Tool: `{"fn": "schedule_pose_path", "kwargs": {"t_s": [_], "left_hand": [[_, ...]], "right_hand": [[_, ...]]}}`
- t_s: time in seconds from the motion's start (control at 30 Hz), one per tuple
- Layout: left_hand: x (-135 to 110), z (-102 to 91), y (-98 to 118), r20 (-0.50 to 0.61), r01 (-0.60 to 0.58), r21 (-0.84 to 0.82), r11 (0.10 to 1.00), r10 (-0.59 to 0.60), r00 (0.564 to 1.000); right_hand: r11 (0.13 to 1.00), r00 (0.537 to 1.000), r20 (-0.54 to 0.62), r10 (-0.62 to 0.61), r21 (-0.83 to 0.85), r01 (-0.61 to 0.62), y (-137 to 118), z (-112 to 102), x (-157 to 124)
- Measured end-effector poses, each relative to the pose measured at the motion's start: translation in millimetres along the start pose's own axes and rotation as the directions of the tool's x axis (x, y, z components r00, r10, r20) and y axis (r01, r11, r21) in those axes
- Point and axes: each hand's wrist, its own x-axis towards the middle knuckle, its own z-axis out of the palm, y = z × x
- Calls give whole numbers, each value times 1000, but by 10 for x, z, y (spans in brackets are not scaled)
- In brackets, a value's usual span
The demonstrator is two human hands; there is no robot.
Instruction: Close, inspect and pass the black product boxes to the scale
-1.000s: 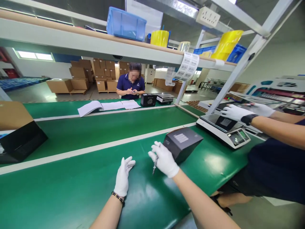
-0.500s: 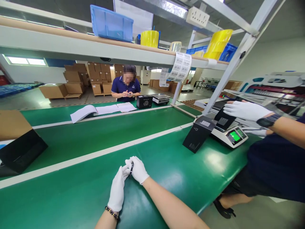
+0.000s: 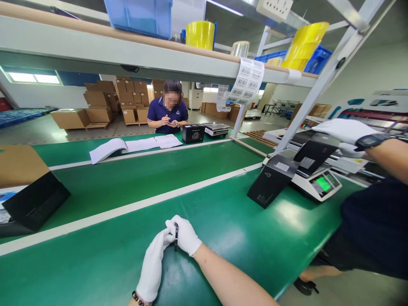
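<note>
My right hand (image 3: 185, 236), in a white glove, closes around a slim black pen (image 3: 176, 238), which points down toward the bench. Against its fingertips rest those of my left hand (image 3: 153, 263), also gloved in white, with its fingers drawn together. Whether the left fingers pinch anything cannot be made out, since the fingertips overlap. Both hands are over the green bench surface (image 3: 105, 259), in the lower middle of the view.
To the right, a co-worker's gloved hand (image 3: 344, 129) is above black boxes (image 3: 272, 180) by a weighing scale (image 3: 318, 185). An open black box (image 3: 38, 202) lies at left. Across the bench sits a person (image 3: 168, 110) near papers (image 3: 140, 146). A shelf (image 3: 95, 46) spans overhead.
The pen has turned more upright in my right hand. My left hand has shifted slightly down and left. The co-worker's hand at right has moved up and right.
</note>
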Motion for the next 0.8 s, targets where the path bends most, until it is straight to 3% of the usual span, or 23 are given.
{"fn": "schedule_pose_path", "kwargs": {"t_s": [0.8], "left_hand": [[-26,-38,49,-26,-35,68,997,37,999]], "right_hand": [[997,996,56,-70,-34,72,34,25,-42]]}}
